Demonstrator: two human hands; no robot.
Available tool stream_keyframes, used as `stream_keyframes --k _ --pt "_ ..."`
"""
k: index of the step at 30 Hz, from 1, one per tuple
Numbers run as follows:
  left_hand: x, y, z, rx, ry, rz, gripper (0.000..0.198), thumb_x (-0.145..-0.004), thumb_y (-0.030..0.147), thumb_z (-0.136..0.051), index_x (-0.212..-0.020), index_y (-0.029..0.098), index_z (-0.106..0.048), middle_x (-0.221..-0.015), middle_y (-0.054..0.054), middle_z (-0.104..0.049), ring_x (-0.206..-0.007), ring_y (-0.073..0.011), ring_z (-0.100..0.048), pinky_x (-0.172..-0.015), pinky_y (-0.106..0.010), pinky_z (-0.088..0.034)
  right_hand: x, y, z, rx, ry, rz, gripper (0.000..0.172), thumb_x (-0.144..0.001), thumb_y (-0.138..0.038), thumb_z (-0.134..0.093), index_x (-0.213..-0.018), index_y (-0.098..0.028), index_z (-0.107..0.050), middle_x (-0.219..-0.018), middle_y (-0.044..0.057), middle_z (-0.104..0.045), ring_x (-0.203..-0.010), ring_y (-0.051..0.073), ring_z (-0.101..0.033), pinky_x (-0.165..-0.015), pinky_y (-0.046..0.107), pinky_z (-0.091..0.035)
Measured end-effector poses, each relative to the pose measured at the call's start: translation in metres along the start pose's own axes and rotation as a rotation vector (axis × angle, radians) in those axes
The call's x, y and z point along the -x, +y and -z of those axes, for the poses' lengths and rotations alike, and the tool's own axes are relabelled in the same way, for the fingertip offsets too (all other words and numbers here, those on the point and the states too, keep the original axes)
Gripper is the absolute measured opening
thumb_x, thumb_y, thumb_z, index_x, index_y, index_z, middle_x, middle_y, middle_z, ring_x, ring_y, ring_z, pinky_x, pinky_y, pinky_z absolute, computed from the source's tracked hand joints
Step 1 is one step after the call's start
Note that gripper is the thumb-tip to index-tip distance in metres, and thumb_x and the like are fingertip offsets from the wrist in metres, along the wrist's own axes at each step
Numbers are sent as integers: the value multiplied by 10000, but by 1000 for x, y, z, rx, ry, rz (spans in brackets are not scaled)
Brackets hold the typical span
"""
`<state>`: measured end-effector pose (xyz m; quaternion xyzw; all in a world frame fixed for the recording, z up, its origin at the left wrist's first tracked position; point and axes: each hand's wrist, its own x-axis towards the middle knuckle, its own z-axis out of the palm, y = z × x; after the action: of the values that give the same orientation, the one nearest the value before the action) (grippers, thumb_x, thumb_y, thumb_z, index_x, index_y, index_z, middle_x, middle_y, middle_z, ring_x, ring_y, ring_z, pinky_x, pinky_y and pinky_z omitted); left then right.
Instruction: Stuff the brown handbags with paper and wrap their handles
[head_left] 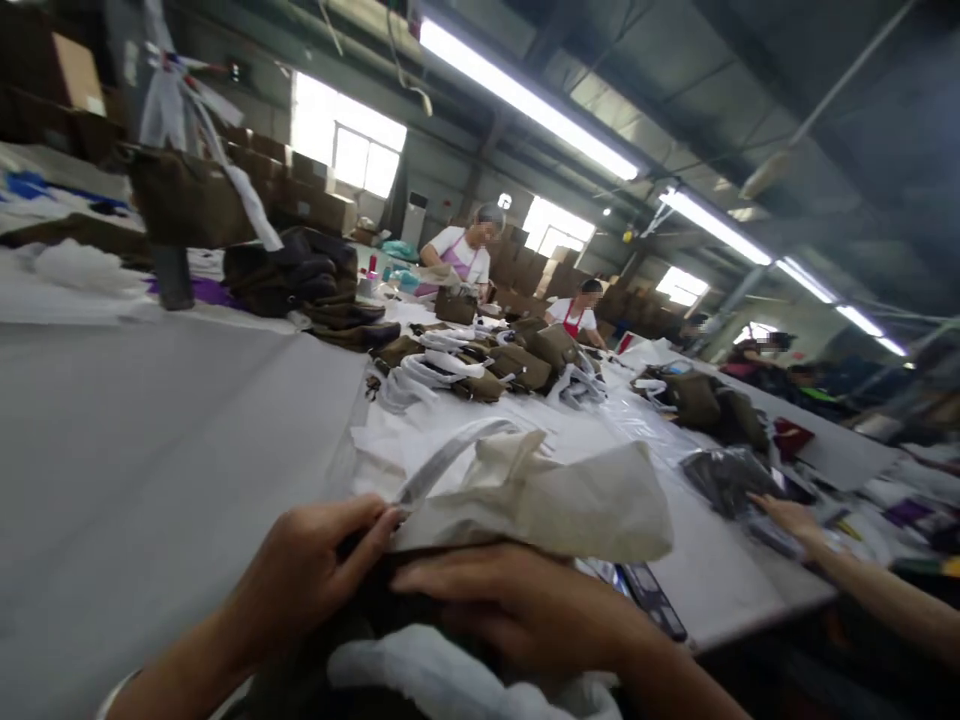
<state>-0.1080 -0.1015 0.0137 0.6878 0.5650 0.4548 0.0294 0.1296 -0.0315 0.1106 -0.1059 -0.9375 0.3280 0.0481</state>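
My left hand [322, 550] pinches the edge of a dark bag [292, 680], where a grey wrapped strap [450, 460] begins. Thumb and forefinger are pressed together there. Flat across the bag lies my right hand [517, 610], its fingers stretched toward the left hand, partly under a beige sheet of lining or paper [585, 500]. The sheet stands up and spreads to the right. A white wrapped handle [457, 670] curves in front, below the right hand. The bag's lower part is in shadow or out of view.
A phone [652, 600] lies right of my right hand. Another person's hand [795, 520] touches a dark item in clear plastic [720, 480]. Brown bags [517, 365] are piled ahead on the white table [187, 450]. A post [172, 280] rises at left; co-workers stand farther back.
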Motion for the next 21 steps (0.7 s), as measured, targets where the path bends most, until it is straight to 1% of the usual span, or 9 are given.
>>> stream_keyframes --k 3,5,6,7,9,11,13,16,21 --pt "-7 22 5 -53 -123 -41 228 -1001 415 -570 -888 284 -719 -751 61 -757 -628 -130 -725 -553 -180 -497 79 8 -3 -176 289 -244 291 -1045 -385 -540 -1205 -265 -751 -1129 22 -788 -1043 180 -737 -943 238 -541" --pt "-16 46 6 11 -167 -149 202 -1002 464 -576 -1110 362 -712 -947 78 -805 -781 -133 -777 -679 -152 -570 127 28 -21 -126 593 -484 483 -1040 -546 -451 -889 -227 -780 -789 43 -778 -716 193 -735 -682 268 -567" --pt "-22 58 4 21 -198 -223 285 -990 491 -594 -1252 399 -661 -1088 72 -800 -902 -148 -783 -771 -162 -594 144 42 -33 -37 732 -655 582 -1024 -625 -403 -811 -219 -762 -717 62 -753 -674 221 -722 -674 315 -566" --pt "-29 69 2 0 -238 -297 442 -963 516 -633 -1391 427 -571 -1250 52 -758 -1045 -182 -763 -866 -203 -605 155 57 -44 55 843 -799 659 -996 -697 -362 -785 -213 -756 -736 96 -759 -712 270 -734 -725 381 -577" --pt "-43 87 -9 -111 -337 -412 795 -861 516 -766 -1551 451 -378 -1518 -5 -575 -1310 -286 -625 -1011 -355 -590 160 87 -64 30 907 -905 715 -938 -778 -384 -1069 -204 -790 -1147 162 -772 -1130 375 -704 -1003 511 -524" --pt "-58 93 -26 -219 -448 -439 1029 -762 444 -871 -1603 432 -277 -1635 -59 -408 -1449 -361 -461 -1097 -493 -526 145 109 -75 -148 943 -796 855 -901 -812 -423 -1384 -145 -650 -1467 182 -588 -1431 374 -483 -1209 536 -338" --pt "-71 90 -43 -289 -507 -407 1041 -781 350 -856 -1623 377 -244 -1674 -107 -321 -1495 -377 -380 -1140 -545 -468 121 119 -75 -298 1016 -711 987 -863 -842 -464 -1495 -85 -523 -1551 205 -484 -1494 367 -390 -1246 530 -276" --pt "-85 77 -57 -387 -423 -363 727 -949 195 -591 -1613 274 -306 -1668 -153 -329 -1473 -343 -434 -1101 -494 -514 86 113 -65 -571 1177 -586 973 -786 -762 -684 -1487 -106 -522 -1468 211 -579 -1376 384 -538 -1145 527 -430" --pt "-90 74 -39 -570 -56 -215 503 -983 160 -429 -1449 267 -584 -1267 -148 -685 -1121 -346 -689 -835 -446 -621 57 77 -49 -1235 1216 -137 739 -735 -421 -891 -1381 -190 -616 -1056 77 -775 -895 225 -743 -829 334 -584"
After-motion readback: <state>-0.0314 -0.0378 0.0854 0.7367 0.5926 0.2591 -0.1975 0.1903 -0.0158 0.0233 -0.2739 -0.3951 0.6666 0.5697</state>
